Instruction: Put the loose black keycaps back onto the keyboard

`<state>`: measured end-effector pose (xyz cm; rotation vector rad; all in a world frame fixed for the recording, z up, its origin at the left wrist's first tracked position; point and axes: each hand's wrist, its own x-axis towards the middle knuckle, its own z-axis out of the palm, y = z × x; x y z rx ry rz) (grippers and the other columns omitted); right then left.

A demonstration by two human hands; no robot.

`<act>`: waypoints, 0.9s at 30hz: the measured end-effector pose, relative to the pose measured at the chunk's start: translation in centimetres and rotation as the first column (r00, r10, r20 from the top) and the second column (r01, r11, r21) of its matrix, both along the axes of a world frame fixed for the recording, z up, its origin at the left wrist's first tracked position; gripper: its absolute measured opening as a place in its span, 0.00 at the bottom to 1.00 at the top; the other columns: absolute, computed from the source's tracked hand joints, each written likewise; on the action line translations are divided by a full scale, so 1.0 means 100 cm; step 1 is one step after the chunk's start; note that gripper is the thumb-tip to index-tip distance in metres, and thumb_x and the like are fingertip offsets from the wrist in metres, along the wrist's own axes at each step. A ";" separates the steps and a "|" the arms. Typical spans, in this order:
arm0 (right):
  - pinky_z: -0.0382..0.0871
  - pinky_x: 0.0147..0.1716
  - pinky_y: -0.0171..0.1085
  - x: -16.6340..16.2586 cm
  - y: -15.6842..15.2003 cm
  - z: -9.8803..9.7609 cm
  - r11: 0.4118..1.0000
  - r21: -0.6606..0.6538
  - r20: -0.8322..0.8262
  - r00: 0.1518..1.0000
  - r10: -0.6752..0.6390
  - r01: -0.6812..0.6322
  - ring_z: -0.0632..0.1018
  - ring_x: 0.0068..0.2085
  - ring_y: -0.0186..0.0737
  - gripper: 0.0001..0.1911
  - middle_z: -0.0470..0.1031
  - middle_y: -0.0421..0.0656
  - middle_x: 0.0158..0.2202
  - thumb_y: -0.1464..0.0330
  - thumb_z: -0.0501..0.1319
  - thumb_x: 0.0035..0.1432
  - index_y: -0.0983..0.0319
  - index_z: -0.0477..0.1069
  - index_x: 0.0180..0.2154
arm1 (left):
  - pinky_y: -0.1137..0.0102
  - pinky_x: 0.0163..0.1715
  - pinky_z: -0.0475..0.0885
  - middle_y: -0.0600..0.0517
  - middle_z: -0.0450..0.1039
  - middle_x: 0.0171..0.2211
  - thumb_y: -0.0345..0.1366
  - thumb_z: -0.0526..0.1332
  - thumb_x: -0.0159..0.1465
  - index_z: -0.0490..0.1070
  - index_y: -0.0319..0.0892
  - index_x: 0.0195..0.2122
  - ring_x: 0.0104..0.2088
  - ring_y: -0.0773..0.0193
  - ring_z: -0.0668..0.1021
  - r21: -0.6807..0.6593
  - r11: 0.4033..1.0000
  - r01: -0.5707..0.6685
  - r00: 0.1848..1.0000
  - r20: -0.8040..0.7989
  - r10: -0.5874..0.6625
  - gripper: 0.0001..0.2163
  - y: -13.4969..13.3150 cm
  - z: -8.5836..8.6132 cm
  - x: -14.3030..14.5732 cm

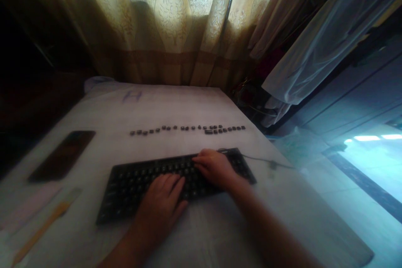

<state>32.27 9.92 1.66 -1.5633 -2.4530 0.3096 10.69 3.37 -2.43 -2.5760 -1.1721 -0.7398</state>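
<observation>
A black keyboard (132,184) lies at a slant on the white-covered table. My left hand (163,199) rests over its middle, palm down, fingers stretched out and thumb apart, holding nothing. Above the right part of the keyboard, my right hand (215,167) has its fingers bent together, with the tips at the upper key rows. Whatever is between those fingertips, if anything, is too small to make out. Loose black keycaps (193,127) lie in an uneven line behind the keyboard. One wider keycap (208,132) sits among them.
A dark phone (64,155) lies at the left. Nearer are a brush with an orange handle (40,232) and a pink flat item (31,207). The keyboard cable (266,160) runs off the table's right edge. Patterned curtains (169,29) hang behind; clothes (317,46) hang at right.
</observation>
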 end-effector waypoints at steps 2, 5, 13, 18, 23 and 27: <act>0.68 0.43 0.37 -0.002 -0.001 0.002 1.000 0.005 0.021 1.000 -0.004 0.004 0.77 0.42 0.41 0.11 0.79 0.45 0.41 0.69 0.61 0.62 0.57 0.80 0.45 | 0.54 0.50 0.73 0.43 0.75 0.48 0.40 0.53 0.68 0.71 0.38 0.53 0.49 0.51 0.75 -0.019 1.000 -0.006 1.000 0.016 0.006 0.17 0.000 -0.001 0.000; 0.68 0.42 0.37 -0.006 -0.001 0.006 1.000 -0.016 0.056 0.998 -0.021 0.022 0.77 0.42 0.42 0.11 0.79 0.44 0.40 0.69 0.60 0.63 0.57 0.80 0.43 | 0.54 0.50 0.73 0.43 0.75 0.49 0.40 0.53 0.68 0.71 0.38 0.53 0.49 0.51 0.75 -0.027 1.000 -0.004 1.000 0.020 0.005 0.17 0.000 -0.003 0.000; 0.68 0.42 0.37 -0.005 -0.003 0.006 0.997 -0.065 0.067 0.997 -0.046 0.051 0.77 0.43 0.42 0.14 0.78 0.45 0.42 0.67 0.59 0.63 0.56 0.78 0.48 | 0.54 0.49 0.74 0.43 0.75 0.48 0.41 0.53 0.68 0.71 0.38 0.53 0.48 0.51 0.75 -0.034 0.999 0.003 1.000 -0.004 -0.003 0.18 0.001 -0.001 -0.001; 0.67 0.45 0.36 0.000 -0.006 0.000 0.997 -0.058 -0.021 0.998 -0.060 0.059 0.77 0.45 0.40 0.15 0.78 0.45 0.45 0.69 0.58 0.64 0.58 0.77 0.50 | 0.55 0.49 0.73 0.43 0.75 0.48 0.40 0.52 0.69 0.71 0.37 0.53 0.48 0.51 0.75 -0.003 1.000 0.008 1.000 0.000 -0.008 0.18 0.001 0.000 0.000; 0.68 0.43 0.36 -0.001 -0.008 -0.005 0.997 -0.014 -0.004 0.997 -0.073 0.073 0.76 0.43 0.40 0.14 0.78 0.45 0.43 0.70 0.57 0.64 0.57 0.78 0.48 | 0.55 0.49 0.72 0.43 0.75 0.48 0.41 0.53 0.68 0.71 0.38 0.53 0.48 0.51 0.75 -0.023 1.000 0.001 1.000 0.006 -0.001 0.18 0.000 0.003 -0.001; 0.67 0.42 0.37 -0.003 -0.008 -0.006 0.998 0.004 0.028 0.997 -0.068 0.068 0.76 0.42 0.41 0.14 0.78 0.46 0.43 0.69 0.57 0.64 0.57 0.78 0.48 | 0.55 0.47 0.72 0.44 0.74 0.46 0.43 0.58 0.66 0.70 0.42 0.55 0.45 0.51 0.74 -0.117 0.992 -0.043 0.999 -0.016 0.041 0.19 0.008 0.011 0.012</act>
